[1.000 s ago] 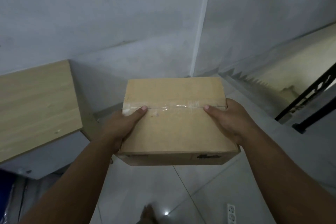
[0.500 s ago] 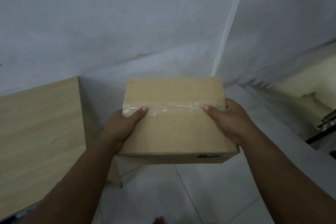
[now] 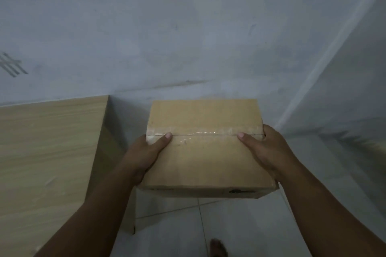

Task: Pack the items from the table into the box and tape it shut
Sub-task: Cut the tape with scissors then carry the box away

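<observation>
The taped box [image 3: 205,156] hangs above the tiled floor [image 3: 240,225], just right of the worktop [image 3: 48,152]. My left hand [image 3: 144,154] and right hand [image 3: 269,152] clamp its opposite sides, thumbs on top. I judge it stiff, smooth and fairly light, best carried so.

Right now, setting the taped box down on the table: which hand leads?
Likely left. The left hand grips the box on its left side, the side facing the table; the right hand holds the far side, away from it.
</observation>
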`<state>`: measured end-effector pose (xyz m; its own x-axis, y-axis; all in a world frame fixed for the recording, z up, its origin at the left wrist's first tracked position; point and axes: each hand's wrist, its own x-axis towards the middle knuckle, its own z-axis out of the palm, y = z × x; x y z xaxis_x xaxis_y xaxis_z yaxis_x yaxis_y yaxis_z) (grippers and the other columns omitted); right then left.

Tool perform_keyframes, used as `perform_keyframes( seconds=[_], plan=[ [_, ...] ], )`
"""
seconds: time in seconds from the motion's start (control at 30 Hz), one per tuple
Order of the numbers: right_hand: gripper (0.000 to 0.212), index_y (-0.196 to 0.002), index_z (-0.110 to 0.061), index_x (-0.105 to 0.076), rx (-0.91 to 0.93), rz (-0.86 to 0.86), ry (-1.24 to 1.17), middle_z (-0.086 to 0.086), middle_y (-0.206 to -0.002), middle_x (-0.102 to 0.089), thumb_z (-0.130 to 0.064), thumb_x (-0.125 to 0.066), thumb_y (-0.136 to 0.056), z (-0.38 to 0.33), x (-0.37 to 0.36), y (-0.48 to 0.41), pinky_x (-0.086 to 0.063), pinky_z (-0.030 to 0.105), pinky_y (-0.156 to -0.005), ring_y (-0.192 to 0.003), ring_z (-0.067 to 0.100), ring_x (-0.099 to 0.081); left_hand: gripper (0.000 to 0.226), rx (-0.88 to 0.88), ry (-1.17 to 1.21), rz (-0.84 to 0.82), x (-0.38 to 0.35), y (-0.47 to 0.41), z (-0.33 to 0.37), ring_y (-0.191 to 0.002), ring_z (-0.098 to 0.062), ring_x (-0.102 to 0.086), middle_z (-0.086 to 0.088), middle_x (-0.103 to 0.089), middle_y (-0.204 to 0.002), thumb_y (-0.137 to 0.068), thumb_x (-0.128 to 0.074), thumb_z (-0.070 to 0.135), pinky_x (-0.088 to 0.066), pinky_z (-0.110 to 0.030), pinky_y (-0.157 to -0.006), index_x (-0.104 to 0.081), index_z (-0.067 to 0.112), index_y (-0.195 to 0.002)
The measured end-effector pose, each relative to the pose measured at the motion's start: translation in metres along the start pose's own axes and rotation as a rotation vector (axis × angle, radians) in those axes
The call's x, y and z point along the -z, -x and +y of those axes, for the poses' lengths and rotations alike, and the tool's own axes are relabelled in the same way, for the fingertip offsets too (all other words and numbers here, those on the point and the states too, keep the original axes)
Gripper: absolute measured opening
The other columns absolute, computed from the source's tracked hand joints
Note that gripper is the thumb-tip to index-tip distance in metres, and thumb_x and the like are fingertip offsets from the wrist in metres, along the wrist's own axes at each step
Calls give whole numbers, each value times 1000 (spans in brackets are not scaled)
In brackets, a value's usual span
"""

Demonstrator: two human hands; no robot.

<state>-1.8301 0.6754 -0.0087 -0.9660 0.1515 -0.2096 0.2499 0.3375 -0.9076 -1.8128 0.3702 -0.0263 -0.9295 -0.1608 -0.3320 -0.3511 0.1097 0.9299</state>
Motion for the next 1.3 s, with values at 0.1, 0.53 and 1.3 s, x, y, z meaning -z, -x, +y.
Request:
perform_keyframes(
  seconds=[0.1,0.53,1.3],
  plan=[
    [40,-117,-25,-67,32,-49,43,-10,-106,-71,-43,-78,-83,-2,-4,-41,-52,29,-73,-91,9,-67,22,36,49,21,-4,-19,5,-88,-14,-76,4,-80,-95,-94,-70,38,-59,-31,-75,-75,20,-104],
    [52,-125,-24,-63,10,-189,96,-4,-113,-69,-48,-79,-81,7,-75,-165,-53,34,-78,-97,18,-66,32,119,54,212,16,-121,-30,-93,-18,-75,3,-79,-98,-86,-76,51,-60,-46,-89,-77,24,-104],
    [46,-123,-25,-65,7,-264,128,-8,-111,-70,-40,-80,-82,296,-291,-352,-54,33,-83,-100,16,-68,40,212,115,308,1,-347,-352,-90,-20,-77,-1,-79,-100,-85,-78,48,-61,-38,-77,-75,18,-110]
  ],
)
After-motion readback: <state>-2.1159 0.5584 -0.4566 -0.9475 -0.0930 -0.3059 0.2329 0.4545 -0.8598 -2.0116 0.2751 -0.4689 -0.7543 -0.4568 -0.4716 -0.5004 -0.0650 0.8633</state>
